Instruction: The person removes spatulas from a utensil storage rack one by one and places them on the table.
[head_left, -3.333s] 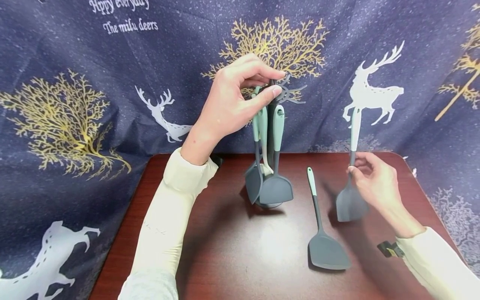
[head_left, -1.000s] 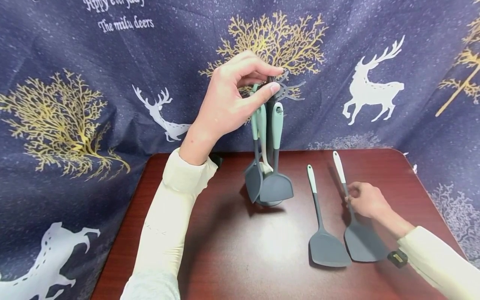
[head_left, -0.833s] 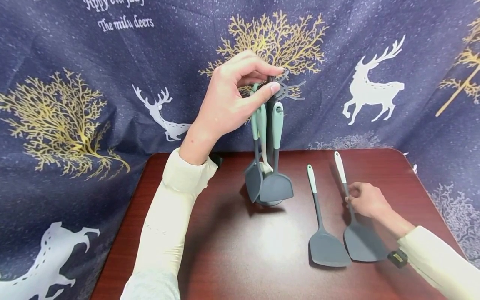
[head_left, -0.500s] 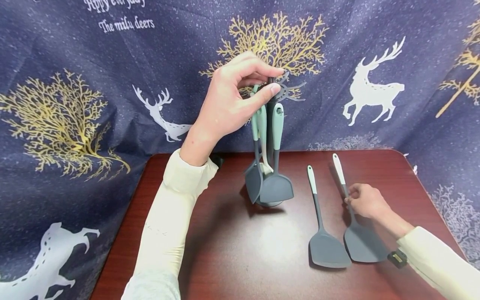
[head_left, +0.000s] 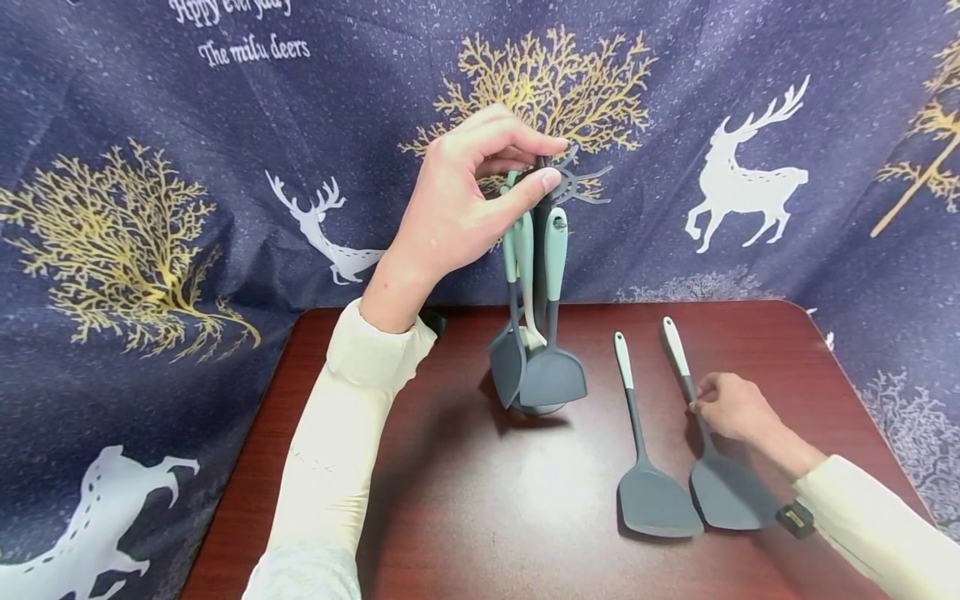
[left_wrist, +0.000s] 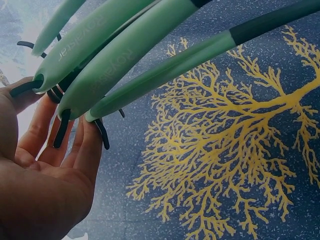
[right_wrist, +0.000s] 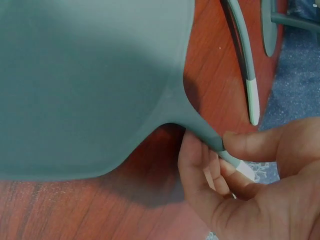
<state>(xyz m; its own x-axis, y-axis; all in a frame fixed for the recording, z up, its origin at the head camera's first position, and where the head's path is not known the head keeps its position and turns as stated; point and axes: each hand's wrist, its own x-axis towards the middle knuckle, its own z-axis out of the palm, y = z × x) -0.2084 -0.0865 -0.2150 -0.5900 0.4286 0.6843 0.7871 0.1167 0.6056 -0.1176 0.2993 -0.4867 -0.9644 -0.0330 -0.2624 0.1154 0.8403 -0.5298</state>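
My left hand (head_left: pixel 468 192) grips the top of a dark utensil rack (head_left: pixel 542 275), thumb and fingers at its hooks. Several utensils with mint-green handles hang there, among them a spatula (head_left: pixel 553 379) at the front. In the left wrist view the fingers of the left hand (left_wrist: pixel 55 170) curl around the hooks beneath the green handles (left_wrist: pixel 95 85). Over on the right, my right hand (head_left: pixel 738 408) pinches the grey shaft of a second spatula (head_left: pixel 727 492), seen large in the right wrist view. A third spatula (head_left: pixel 656 500) lies to its left, handle pointing away.
The dark red wooden table (head_left: pixel 465 517) bears everything. Behind it hangs a blue cloth (head_left: pixel 360 125) printed with deer and golden trees. Bare rack hooks (head_left: pixel 588 183) stick out to the right near my left fingertips.
My right hand has brought its spatula down from upright to lying beside the other one, and then shifted it slightly toward me. My left hand has kept its place on the rack.
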